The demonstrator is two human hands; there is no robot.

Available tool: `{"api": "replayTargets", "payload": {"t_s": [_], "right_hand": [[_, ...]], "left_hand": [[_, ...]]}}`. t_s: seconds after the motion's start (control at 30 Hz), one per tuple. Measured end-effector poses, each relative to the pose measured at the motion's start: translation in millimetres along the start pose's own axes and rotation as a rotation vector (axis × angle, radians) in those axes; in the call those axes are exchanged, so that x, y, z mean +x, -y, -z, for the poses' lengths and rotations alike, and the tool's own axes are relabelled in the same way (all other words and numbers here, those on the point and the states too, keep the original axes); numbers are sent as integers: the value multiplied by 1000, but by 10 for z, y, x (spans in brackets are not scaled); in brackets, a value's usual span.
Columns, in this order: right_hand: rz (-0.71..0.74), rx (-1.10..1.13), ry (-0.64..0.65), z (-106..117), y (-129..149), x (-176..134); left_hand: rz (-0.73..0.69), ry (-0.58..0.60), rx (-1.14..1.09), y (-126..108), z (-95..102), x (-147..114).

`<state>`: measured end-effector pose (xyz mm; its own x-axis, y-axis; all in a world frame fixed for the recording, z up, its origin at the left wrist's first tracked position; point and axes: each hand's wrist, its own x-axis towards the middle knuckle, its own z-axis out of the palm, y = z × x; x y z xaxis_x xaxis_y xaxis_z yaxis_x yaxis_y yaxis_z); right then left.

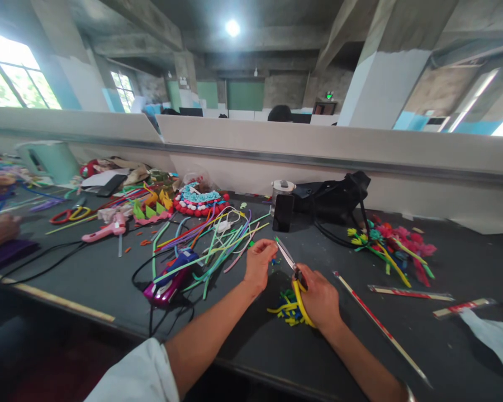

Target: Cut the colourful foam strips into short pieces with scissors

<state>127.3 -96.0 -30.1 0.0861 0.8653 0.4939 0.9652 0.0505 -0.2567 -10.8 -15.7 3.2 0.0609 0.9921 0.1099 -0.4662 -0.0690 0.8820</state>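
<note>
My right hand (321,298) grips a pair of scissors (299,290) with yellow handles, its blades pointing up and away. At the blade tips, my left hand (260,265) is closed in a pinch. Bits of green show on both sides of its fingers, seemingly a short green pipe cleaner (277,240), mostly hidden by the hand. Below the scissors lies a pile of cut pipe cleaner pieces (291,310) in yellow, green and blue. A few tiny scraps (275,261) are scattered between my hands.
Left of my hands are loose pipe cleaners (218,251), a purple corded device (170,282) and a pink glue gun (107,229). A phone (283,212) leans ahead by a black bag (339,195). Pipe cleaner flowers (394,245) lie right. Another person's hands (0,231) are far left.
</note>
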Motion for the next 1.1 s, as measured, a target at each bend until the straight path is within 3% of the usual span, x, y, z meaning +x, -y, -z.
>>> {"api": "replayTargets", "payload": {"t_s": [0.67,1.1], "right_hand": [[6,39,67,-17,-7,-16],[-36,56,37,-55,-29,-5]], "left_hand": [[-19,-11,60,-34,-7,0],[-19,-9,26,-10,2,22]]}}
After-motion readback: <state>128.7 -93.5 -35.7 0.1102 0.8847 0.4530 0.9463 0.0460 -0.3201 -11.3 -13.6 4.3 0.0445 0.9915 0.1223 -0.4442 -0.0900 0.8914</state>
